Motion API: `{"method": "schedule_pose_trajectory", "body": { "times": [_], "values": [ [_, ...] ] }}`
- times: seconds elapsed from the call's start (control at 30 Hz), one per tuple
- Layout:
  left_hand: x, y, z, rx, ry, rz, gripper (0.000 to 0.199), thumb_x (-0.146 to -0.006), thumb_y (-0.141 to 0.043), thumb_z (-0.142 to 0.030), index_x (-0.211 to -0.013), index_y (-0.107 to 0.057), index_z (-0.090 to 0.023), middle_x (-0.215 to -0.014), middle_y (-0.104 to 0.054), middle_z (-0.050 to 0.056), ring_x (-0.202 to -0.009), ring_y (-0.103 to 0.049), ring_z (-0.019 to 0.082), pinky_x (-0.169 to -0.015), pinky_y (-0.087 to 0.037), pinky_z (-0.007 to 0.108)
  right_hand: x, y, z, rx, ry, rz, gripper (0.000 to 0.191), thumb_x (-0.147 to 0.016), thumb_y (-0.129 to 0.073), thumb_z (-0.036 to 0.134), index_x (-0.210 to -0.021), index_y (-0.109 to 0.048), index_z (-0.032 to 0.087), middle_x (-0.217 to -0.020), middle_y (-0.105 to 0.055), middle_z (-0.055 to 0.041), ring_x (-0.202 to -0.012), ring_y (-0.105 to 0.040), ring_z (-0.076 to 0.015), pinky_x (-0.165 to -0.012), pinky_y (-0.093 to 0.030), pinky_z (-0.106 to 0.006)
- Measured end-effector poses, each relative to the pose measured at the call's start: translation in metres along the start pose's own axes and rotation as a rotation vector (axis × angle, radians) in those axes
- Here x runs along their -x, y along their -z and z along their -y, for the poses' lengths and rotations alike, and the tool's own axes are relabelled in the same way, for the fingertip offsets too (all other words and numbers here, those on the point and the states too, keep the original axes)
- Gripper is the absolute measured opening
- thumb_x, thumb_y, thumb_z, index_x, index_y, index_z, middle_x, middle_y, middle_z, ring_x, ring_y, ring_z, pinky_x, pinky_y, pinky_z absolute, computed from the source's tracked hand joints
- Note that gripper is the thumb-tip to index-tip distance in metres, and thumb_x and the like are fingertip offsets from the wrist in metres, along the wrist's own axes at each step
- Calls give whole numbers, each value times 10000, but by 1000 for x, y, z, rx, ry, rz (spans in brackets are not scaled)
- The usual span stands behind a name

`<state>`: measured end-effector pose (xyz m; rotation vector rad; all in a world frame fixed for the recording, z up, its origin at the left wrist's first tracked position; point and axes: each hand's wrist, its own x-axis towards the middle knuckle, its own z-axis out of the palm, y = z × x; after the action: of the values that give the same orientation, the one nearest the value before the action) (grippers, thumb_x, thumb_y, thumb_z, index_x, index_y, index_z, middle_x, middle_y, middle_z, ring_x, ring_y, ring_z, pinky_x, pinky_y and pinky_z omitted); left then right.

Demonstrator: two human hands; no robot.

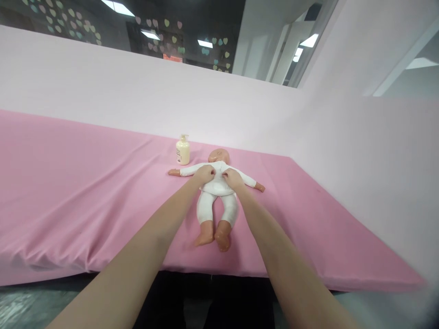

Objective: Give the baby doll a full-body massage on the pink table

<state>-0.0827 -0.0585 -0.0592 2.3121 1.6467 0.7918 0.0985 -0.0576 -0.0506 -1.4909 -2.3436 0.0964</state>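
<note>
A baby doll [219, 185] with a white cloth body and bare brown feet lies on its back, its head at the far end and its arms spread wide. My left hand [205, 174] rests on one side of its chest with the fingers curled in. Opposite it, my right hand [233, 178] is curled in the same way on the other side of the chest. A narrow strip of white cloth shows between the two hands. Whether the fingers pinch the cloth is hidden.
A pale yellow pump bottle [183, 152] stands upright to the left of the doll's head. Under everything lies a pink sheet [103, 192], wrinkled at the left. A white wall [137, 100] with a window above borders the back, and another wall rises at the right.
</note>
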Motion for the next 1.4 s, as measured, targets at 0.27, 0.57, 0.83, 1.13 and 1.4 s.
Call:
{"method": "schedule_pose_trajectory", "body": {
  "times": [0.27, 0.57, 0.83, 1.13, 1.4],
  "values": [
    [-20, -2, 0, -83, -15, -6, 226, -848, -526, -151, -873, -750, -146, -888, -749, 102, -834, -669, 236, -828, -513, 343, -17, -1, -8, 42, -47, 9, 307, -996, -444, 131, -1100, -733, 122, -1194, -714, -137, -1123, -641, -226, -1013, -431, -300],
    [-39, -2, 4, -93, -20, -49, 302, -872, -489, -137, -1046, -735, -145, -1059, -752, 139, -998, -689, 274, -926, -513, 363, -41, 2, -10, 52, -83, 10, 295, -998, -449, 160, -1058, -736, 135, -1144, -726, -148, -1086, -660, -252, -980, -454, -306],
    [-44, -19, 0, -34, -71, -122, 358, -913, -474, -133, -1230, -640, -158, -1358, -633, 128, -1333, -523, 253, -1150, -396, 382, -53, -11, -11, -50, -64, -83, 329, -990, -499, 183, -1294, -628, 185, -1359, -626, -107, -1271, -558, -211, -1097, -386, -287],
    [-11, -18, 30, -43, 278, -56, 346, -992, -401, -360, -961, -673, -149, -998, -734, 155, -965, -681, 291, -853, -505, 389, -13, -28, -47, -124, -385, -150, 334, -1008, -424, 327, -1136, -660, 128, -1153, -704, -154, -1107, -649, -246, -978, -470, -322],
    [-10, -12, 33, -32, 426, 61, 584, -970, -374, -548, -964, -716, -75, -1133, -722, 282, -1133, -658, 422, -971, -463, 486, -3, -30, -50, -198, -459, -33, 555, -991, -372, 509, -982, -719, 76, -1100, -701, -294, -1132, -654, -400, -1026, -435, -494]
  ]
}}
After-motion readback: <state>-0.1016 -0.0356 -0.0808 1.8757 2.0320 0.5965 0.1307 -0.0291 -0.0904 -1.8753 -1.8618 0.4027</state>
